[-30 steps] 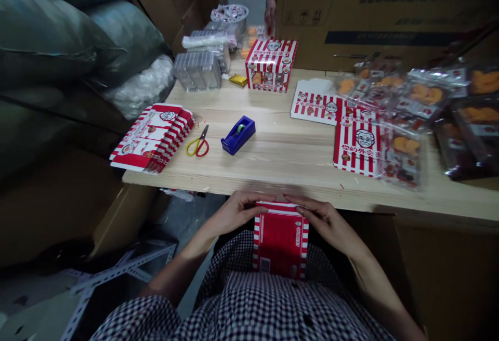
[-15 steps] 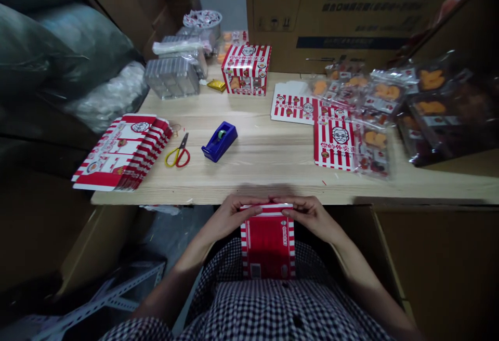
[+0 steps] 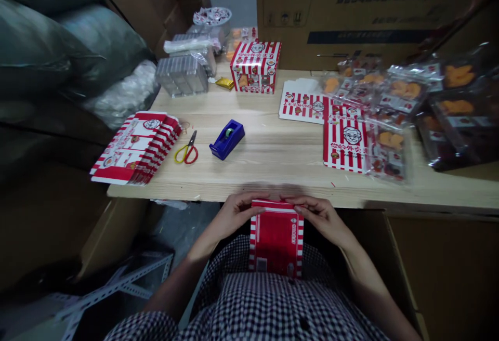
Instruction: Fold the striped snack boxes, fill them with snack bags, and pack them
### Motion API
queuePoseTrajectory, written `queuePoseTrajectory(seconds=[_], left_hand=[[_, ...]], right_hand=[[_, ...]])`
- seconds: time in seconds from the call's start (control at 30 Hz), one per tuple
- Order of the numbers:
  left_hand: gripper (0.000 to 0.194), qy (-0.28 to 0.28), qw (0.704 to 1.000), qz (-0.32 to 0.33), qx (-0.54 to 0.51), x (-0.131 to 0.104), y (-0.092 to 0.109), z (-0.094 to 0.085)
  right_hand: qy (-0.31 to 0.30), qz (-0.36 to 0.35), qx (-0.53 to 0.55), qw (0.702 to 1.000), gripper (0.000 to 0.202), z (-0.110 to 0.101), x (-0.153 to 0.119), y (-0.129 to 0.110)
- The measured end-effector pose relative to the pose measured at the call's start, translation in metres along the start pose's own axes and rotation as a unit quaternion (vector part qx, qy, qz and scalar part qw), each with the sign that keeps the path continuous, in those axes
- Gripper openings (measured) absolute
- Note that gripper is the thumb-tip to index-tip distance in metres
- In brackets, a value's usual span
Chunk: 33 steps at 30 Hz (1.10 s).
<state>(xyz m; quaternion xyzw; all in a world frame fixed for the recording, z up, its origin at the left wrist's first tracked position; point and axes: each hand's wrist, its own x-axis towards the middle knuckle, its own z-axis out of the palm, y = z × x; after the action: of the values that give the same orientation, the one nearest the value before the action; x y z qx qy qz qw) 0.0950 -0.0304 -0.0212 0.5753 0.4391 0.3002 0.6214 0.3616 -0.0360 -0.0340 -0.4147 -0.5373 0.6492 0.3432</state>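
Observation:
A red box with striped red and white sides (image 3: 277,239) is held upright between my hands, below the table's front edge and in front of the checked clothing. My left hand (image 3: 239,211) grips its top left corner, thumb on the near face and fingers behind the upper edge. At the top right corner my right hand (image 3: 316,213) pinches it in the same way. A blue tape dispenser (image 3: 227,140) and scissors with yellow and red handles (image 3: 187,149) lie on the table beyond.
Folded striped cartons (image 3: 136,148) are stacked at the table's left. An assembled striped box (image 3: 256,68) stands at the back beside clear plastic trays (image 3: 182,76). Flat cartons (image 3: 345,141) and bagged items (image 3: 390,148) cover the right side. A large cardboard box (image 3: 351,18) stands behind.
The view has shifted a little, so the table's contents appear farther right. Both hands keep their hold on the red box, with only slight movement of the fingers.

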Motion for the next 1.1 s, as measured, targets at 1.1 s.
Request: queuePoseTrajectory(seconds=[1.1], left_hand=[[0.034, 0.304, 0.946, -0.074, 0.079, 0.099, -0.010, -0.165]], right_hand=[[0.161, -0.187, -0.097, 0.964, 0.019, 0.014, 0.031, -0.040]])
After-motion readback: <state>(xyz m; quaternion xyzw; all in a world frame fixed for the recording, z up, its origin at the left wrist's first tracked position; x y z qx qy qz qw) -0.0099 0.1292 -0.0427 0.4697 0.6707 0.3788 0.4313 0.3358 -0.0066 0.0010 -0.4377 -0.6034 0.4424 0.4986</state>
